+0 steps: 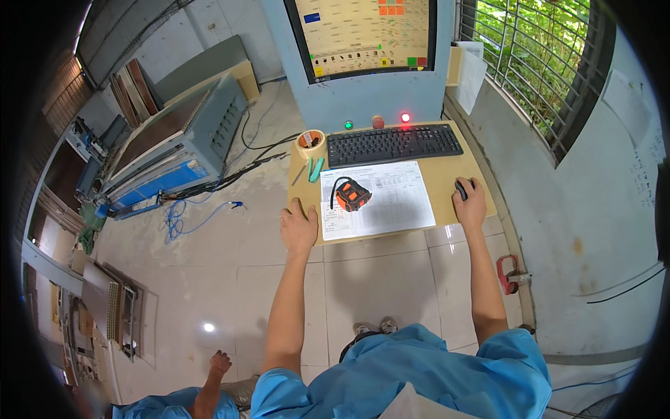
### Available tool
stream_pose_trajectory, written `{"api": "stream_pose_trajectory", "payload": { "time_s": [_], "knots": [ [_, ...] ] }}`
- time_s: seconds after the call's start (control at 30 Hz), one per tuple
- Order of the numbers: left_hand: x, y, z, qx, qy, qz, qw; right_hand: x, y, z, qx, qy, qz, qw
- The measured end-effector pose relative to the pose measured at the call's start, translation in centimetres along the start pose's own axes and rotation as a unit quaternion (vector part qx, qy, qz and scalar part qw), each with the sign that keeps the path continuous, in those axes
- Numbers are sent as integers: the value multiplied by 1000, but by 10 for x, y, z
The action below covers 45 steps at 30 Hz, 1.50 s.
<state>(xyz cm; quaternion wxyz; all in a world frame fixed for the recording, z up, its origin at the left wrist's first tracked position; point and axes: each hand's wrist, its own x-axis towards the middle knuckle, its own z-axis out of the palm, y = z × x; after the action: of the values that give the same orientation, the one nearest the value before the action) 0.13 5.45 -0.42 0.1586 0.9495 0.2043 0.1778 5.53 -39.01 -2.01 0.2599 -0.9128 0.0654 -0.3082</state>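
My right hand (pixel 471 205) is closed over a dark computer mouse (pixel 461 189) at the right side of a tan work shelf (pixel 447 167). At the shelf's front left corner my left hand (pixel 299 227) rests with its fingers laid on the board, holding nothing. Between the hands lies a white printed sheet (pixel 391 209). An orange and black tape measure (pixel 352 195) sits on the sheet, its black strap looped to the left. Behind the paper is a black keyboard (pixel 394 145). A large screen (pixel 363 35) on a blue-grey cabinet shows coloured blocks and icons.
A tape roll (pixel 311 143) with small things inside and a green tool (pixel 316 170) lie left of the keyboard. Lit green and red buttons are behind it. A barred window (pixel 537 56) is at right, a blue-grey machine (pixel 174 140) at left. Another person's hand (pixel 220 362) shows below.
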Motion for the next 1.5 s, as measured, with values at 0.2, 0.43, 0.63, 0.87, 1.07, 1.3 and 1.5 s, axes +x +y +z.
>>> {"api": "stream_pose_trajectory", "payload": {
  "time_s": [0.2, 0.43, 0.63, 0.87, 1.07, 1.3, 1.5],
  "knots": [
    [0, -8, -14, -37, -48, -7, 998, 0, -3, 2, 9, 7, -7, 1000],
    [-2, -15, -7, -56, -41, -5, 998, -1, 1, 6, 15, 16, -35, 999],
    [0, -17, -2, -63, -7, 20, 998, -1, -1, 5, 16, 16, -26, 999],
    [-2, -16, -2, -61, -19, 10, 998, -1, 2, 4, 18, 15, -24, 999],
    [-3, -15, -8, -56, -27, 0, 998, -1, 3, 8, 22, 23, -34, 999],
    [-5, -14, -11, -71, -26, 5, 997, -2, 3, 8, 21, 16, -32, 999],
    [-4, -14, -9, -60, -21, 2, 998, -1, 6, 11, 28, 28, -55, 998]
  ]
}}
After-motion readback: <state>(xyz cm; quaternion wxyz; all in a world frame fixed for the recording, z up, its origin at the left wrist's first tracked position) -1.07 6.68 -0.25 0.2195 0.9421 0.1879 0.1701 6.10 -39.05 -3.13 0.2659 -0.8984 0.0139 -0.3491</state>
